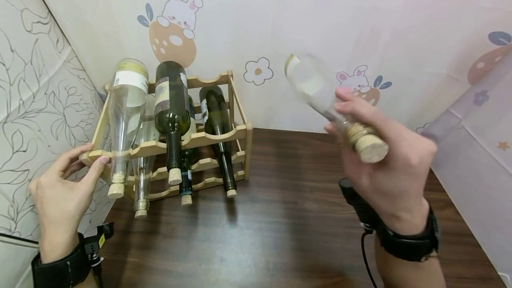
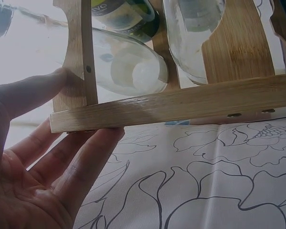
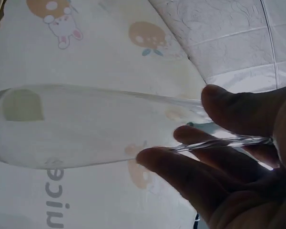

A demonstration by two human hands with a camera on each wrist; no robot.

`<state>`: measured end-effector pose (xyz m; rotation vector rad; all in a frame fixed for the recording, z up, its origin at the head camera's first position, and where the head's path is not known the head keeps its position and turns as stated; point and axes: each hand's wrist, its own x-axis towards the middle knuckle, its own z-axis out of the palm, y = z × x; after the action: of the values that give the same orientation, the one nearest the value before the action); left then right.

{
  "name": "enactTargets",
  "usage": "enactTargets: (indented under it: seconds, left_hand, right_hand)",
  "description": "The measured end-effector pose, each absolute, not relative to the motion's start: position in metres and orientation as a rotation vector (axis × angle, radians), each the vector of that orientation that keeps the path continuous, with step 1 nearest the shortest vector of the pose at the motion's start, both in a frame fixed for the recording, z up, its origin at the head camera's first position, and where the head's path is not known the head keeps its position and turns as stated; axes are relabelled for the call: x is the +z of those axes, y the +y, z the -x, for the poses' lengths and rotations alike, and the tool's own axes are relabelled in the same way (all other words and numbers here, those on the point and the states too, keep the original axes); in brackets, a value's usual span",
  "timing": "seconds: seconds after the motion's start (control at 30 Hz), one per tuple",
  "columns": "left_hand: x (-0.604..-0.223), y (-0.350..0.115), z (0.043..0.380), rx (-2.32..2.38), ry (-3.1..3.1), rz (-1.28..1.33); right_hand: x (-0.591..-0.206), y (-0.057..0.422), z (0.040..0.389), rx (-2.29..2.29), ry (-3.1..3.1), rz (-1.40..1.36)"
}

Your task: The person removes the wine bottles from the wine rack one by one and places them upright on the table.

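Left to right, then: the near left corner of the wooden rack (image 1: 240,133) was pinched by the left hand (image 1: 64,190), thumb over the front rail and fingers against the outer side. Stiff and fairly light, at a guess, so a bump could probably tip it; a solid corner like that seemed a decent place to steady it. Next along, two clear bottles ( (image 1: 127,114), (image 1: 142,190)) and then some dark bottles ( (image 1: 173,106), (image 1: 220,119)) were cradled in the rack, corks toward the near side.

Well to the right of all that, a clear corked bottle (image 1: 314,86) was held up in the air by the right hand (image 1: 396,168), thumb and fingers closed round the slim neck, base pointed far left and cork (image 1: 372,148) near. No liquid could be seen in it, so lightish but base-heavy would be expected. Bare glass: hard, slick, breakable. More bite would likely be had on the twine wrap (image 1: 356,132) below the cork, and the smooth body could be supported from underneath.
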<state>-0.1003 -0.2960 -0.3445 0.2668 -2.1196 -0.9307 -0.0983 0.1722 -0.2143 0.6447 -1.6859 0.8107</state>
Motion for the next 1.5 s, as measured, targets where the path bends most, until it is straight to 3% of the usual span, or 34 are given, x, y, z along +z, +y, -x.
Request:
enactTargets:
  seconds: [0.37,0.77,1.27,1.5]
  left_hand:
    - [-0.339,-0.295,0.101,-0.925,-2.129,-0.271]
    - [-0.34,-0.295,0.099,-0.911,-2.136,-0.281]
    - [-0.342,-0.295,0.1,-0.881,-2.106,-0.262]
    - [-0.343,-0.293,0.102,-0.877,-2.111,-0.235]
  right_hand:
    - [-0.192,0.239,0.12,0.807,-2.357,-0.256]
    - [-0.181,0.293,0.165,0.935,-2.913,-0.161]
    - [-0.19,0.366,0.191,0.592,-2.892,0.313]
    - [-0.204,0.402,0.19,0.695,-2.835,0.6]
